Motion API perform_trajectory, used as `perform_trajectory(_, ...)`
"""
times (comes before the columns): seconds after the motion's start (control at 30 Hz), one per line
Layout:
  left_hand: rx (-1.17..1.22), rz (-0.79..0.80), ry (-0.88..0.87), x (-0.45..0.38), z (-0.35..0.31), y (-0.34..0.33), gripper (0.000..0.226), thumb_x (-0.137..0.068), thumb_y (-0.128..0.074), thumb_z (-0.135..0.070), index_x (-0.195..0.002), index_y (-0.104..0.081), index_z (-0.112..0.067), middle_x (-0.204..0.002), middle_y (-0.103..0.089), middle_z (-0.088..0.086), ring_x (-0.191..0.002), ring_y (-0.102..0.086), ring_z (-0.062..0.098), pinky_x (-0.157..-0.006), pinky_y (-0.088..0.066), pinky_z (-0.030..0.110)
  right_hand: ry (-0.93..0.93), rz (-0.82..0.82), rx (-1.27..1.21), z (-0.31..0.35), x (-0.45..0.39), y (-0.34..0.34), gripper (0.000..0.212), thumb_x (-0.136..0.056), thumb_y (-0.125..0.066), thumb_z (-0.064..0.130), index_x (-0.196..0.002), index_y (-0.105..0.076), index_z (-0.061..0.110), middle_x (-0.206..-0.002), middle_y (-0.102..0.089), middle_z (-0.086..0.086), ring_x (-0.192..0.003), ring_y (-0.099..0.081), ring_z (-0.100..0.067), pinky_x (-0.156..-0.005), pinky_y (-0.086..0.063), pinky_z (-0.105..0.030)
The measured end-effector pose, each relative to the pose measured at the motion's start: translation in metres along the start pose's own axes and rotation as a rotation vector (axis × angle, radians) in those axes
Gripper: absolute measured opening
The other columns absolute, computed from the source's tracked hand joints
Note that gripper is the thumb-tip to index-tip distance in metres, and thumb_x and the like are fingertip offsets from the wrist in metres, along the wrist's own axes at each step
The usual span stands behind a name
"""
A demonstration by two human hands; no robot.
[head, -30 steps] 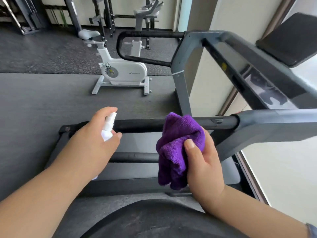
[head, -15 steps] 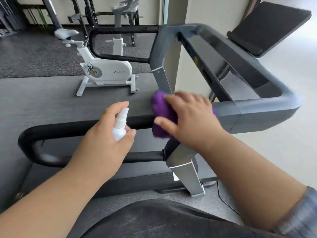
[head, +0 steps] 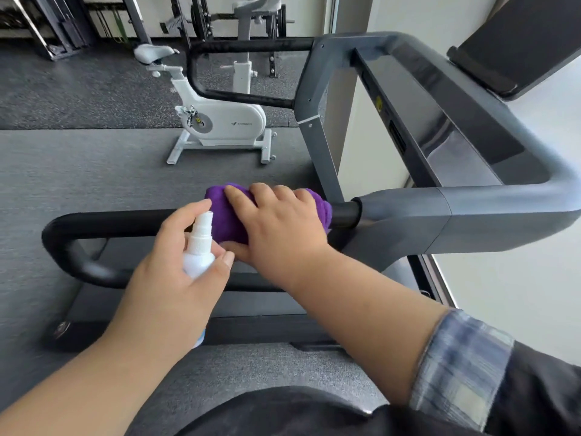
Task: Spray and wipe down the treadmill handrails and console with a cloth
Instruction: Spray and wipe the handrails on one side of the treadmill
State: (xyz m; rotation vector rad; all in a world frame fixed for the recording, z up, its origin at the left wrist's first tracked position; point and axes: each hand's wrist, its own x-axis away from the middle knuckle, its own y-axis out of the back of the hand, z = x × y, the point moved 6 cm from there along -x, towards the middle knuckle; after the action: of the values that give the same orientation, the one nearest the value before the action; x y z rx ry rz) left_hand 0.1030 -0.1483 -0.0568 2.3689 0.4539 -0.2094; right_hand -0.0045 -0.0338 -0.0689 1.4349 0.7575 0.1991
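Observation:
A black near handrail [head: 125,222] of the grey treadmill runs across the middle of the view. My right hand [head: 279,228] wraps a purple cloth [head: 224,215] round this rail, close to the grey frame joint [head: 405,215]. Just left of it, my left hand [head: 176,278] grips a small white spray bottle [head: 198,247] upright, index finger near the nozzle top. The far handrail [head: 251,45] and the dark console panel [head: 440,121] stretch away to the upper right.
A white exercise bike [head: 220,121] stands on the dark floor beyond the treadmill. Weight racks [head: 63,23] line the back wall. A black tablet-like screen [head: 518,42] sits at the top right above the console. A pale wall [head: 518,294] lies to the right.
My right hand brought the cloth from in front of the rail onto it, and now grips it further left along the rail. My left hand with the bottle stayed beside it.

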Motion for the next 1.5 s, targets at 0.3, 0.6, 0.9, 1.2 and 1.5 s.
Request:
perform_trajectory(0.3, 0.028, -0.015, 0.081, 0.028, 0.026, 0.023, 0.059, -0.086, -0.065, -0.034, -0.122, -0.035, -0.070, -0.101, -0.067, -0.020, -0.078, -0.064, 0.005, -0.052, -0.045, 0.018, -0.053, -0.100, 0.030, -0.049, 0.020, 0.007, 0.088, -0.076, -0.041, 0.088, -0.140, -0.050, 0.029, -0.118, -0.065, 0.000, -0.101, -0.063, -0.031, -0.091, -0.045, -0.049)
perform_trajectory(0.6, 0.072, 0.020, 0.167, 0.062, 0.058, 0.028, 0.059, -0.083, -0.063, -0.039, -0.123, -0.034, -0.072, -0.100, -0.066, -0.021, -0.090, -0.062, 0.005, -0.071, -0.046, 0.027, 0.051, -0.077, 0.058, 0.053, -0.023, -0.007, 0.088, -0.077, -0.053, 0.081, -0.146, -0.042, 0.026, -0.129, -0.059, -0.003, -0.106, -0.061, -0.032, -0.083, -0.044, -0.045)
perform_trajectory(0.9, 0.098, 0.048, 0.107, 0.052, 0.067, 0.044, 0.058, -0.085, -0.063, -0.040, -0.125, -0.034, -0.070, -0.104, -0.065, -0.021, -0.092, -0.061, 0.003, -0.068, -0.043, 0.021, -0.003, -0.087, -0.027, -0.023, 0.001, 0.005, 0.088, -0.078, -0.038, 0.091, -0.141, -0.049, 0.030, -0.118, -0.064, 0.000, -0.099, -0.064, -0.031, -0.083, -0.051, -0.045)
perform_trajectory(1.2, 0.097, 0.105, 0.077, 0.047, 0.066, 0.042, 0.060, -0.084, -0.066, -0.036, -0.125, -0.036, -0.069, -0.105, -0.066, -0.021, -0.091, -0.061, 0.003, -0.066, -0.043, 0.023, -0.148, -0.164, 0.026, -0.033, 0.016, 0.010, 0.085, -0.074, -0.044, 0.092, -0.128, -0.062, 0.029, -0.111, -0.068, 0.003, -0.093, -0.065, -0.030, -0.082, -0.045, -0.044)
perform_trajectory(1.5, 0.105, 0.214, 0.002, 0.040, 0.025, -0.004, 0.060, -0.083, -0.065, -0.038, -0.122, -0.035, -0.073, -0.103, -0.066, -0.022, -0.093, -0.060, 0.002, -0.071, -0.044, 0.025, -0.057, -0.063, -0.053, -0.042, 0.023, 0.010, 0.095, -0.064, -0.076, 0.072, -0.144, -0.049, 0.028, -0.127, -0.060, -0.001, -0.110, -0.060, -0.030, -0.093, -0.044, -0.046)
